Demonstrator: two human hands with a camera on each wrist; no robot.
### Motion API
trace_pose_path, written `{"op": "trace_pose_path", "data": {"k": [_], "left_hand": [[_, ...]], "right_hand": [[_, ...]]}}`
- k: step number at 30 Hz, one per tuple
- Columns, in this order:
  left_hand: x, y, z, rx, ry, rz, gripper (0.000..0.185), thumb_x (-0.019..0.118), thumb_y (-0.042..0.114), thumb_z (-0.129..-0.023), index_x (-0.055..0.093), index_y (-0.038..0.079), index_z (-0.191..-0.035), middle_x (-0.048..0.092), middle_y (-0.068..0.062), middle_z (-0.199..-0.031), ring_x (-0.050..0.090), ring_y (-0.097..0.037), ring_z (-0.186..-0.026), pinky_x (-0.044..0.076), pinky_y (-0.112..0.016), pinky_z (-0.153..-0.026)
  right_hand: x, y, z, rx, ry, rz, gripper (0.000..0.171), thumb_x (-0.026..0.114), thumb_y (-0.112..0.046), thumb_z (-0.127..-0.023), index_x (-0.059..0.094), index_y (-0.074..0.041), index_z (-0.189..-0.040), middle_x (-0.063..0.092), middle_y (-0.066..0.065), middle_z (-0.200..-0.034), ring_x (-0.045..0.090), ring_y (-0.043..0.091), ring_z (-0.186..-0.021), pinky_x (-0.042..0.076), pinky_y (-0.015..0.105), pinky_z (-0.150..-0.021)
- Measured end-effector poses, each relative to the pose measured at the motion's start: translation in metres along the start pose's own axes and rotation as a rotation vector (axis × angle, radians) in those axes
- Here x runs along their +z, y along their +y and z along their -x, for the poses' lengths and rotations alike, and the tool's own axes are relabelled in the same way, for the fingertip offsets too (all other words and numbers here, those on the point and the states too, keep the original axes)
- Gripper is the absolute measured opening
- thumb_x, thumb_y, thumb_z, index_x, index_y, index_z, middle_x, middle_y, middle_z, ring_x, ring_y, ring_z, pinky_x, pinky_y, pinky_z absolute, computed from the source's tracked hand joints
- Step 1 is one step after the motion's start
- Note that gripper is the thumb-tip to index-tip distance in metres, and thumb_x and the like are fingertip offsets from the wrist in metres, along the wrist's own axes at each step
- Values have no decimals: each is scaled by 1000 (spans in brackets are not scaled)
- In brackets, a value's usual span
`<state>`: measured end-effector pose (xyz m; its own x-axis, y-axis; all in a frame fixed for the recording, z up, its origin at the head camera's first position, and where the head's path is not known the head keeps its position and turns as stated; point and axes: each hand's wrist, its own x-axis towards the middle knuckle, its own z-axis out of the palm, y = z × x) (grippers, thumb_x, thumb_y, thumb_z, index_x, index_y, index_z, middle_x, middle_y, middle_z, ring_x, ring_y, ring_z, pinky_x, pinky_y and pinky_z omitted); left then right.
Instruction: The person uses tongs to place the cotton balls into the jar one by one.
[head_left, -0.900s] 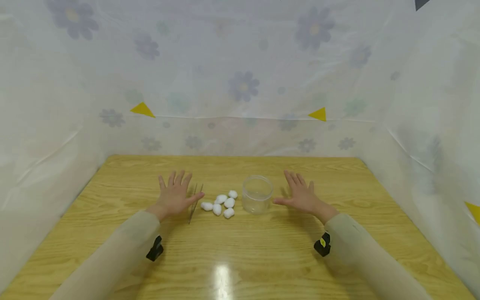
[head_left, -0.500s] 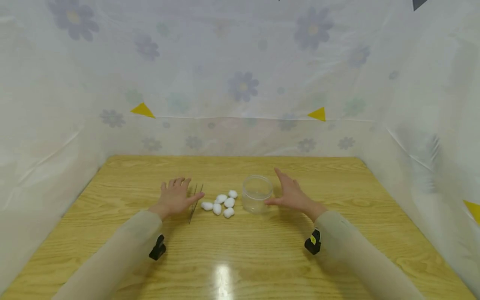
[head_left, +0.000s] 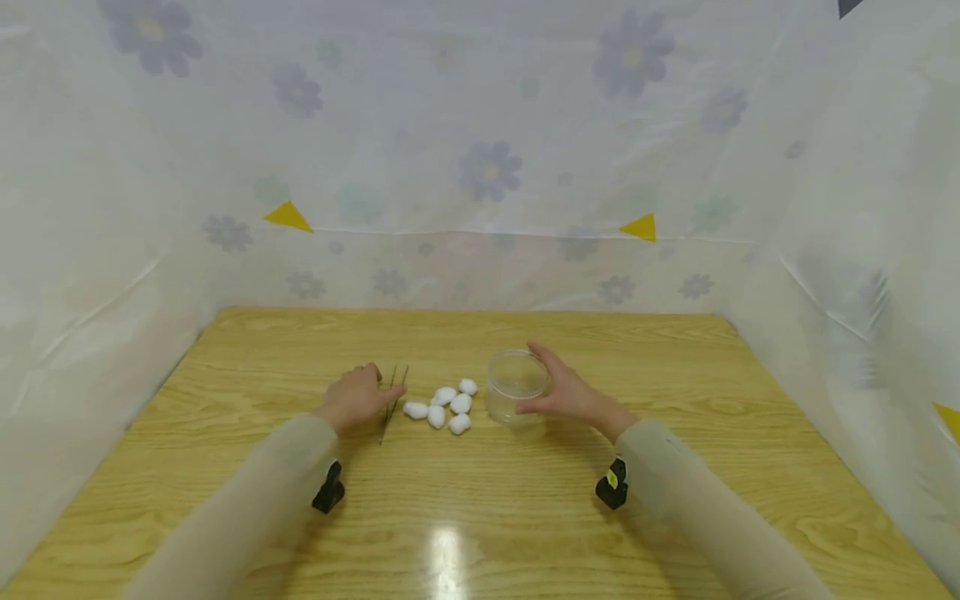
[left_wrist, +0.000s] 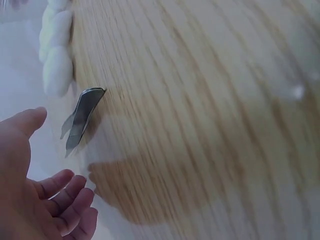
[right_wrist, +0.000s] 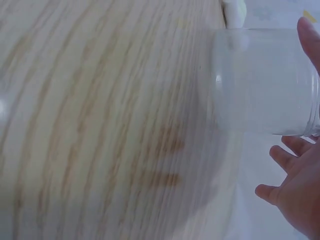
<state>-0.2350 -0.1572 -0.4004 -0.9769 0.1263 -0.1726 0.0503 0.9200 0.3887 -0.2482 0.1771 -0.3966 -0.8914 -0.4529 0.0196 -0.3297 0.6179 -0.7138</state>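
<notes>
A pair of metal tweezers (head_left: 384, 428) lies on the wooden table, its two prongs pointing away from me. My left hand (head_left: 356, 397) is beside it, the thumb reaching across the prongs in the head view. In the left wrist view the fingers bend loosely with nothing between them, and the tweezers (left_wrist: 86, 111) show apart from the thumb. Several white cotton balls (head_left: 437, 417) lie in a group right of the tweezers. A clear round jar without a lid (head_left: 504, 407) stands right of them. My right hand (head_left: 572, 395) spreads thumb and fingers around the jar's right side.
The wooden table (head_left: 465, 508) reaches back to a flowered white curtain (head_left: 420, 158), which also hangs at both sides. Yellow triangles (head_left: 639, 227) mark the curtain. A small black camera (head_left: 328, 488) sits on each wrist.
My right hand has moved left to the jar, its thumb and fingers now framing it. The left hand's fingers have drawn in from spread to loosely bent. Tweezers, cotton balls and jar lie as before.
</notes>
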Motion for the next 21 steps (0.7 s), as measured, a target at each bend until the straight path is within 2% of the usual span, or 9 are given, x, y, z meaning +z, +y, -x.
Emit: {"op": "trace_pose_path", "data": {"k": [4,9,14,21], "left_hand": [[0,4,0,-30,-3,22,52,55,47,-90,55,-3,-104,62,-16,-92,59,-24,-70,46,-35,-56],[2,6,-2,-37,8,-3,38,57,41,-91,55,3,-90,57,-9,-77,50,-18,-60,38,-29,-50],[2,6,-4,-31,35,-29,24,54,27,-93,54,4,-84,54,-8,-72,46,-17,-57,34,-28,-49],[2,3,-6,23,75,-49,23,48,18,-96,56,-1,-86,55,-10,-72,48,-19,-59,38,-29,-52]], "right_hand": [[1,-1,0,10,-1,1,101,80,-30,-74,17,-5,-149,23,21,-152,23,41,-139,23,59,-109],[-1,-3,1,23,-10,13,96,77,-31,-77,19,-5,-148,26,20,-151,24,41,-139,25,59,-108],[-1,-1,1,25,-20,17,96,76,-33,-78,18,-7,-149,29,18,-151,26,40,-138,26,59,-107],[1,0,0,29,-27,14,95,76,-33,-78,18,-9,-149,31,18,-150,29,40,-137,28,58,-106]]}}
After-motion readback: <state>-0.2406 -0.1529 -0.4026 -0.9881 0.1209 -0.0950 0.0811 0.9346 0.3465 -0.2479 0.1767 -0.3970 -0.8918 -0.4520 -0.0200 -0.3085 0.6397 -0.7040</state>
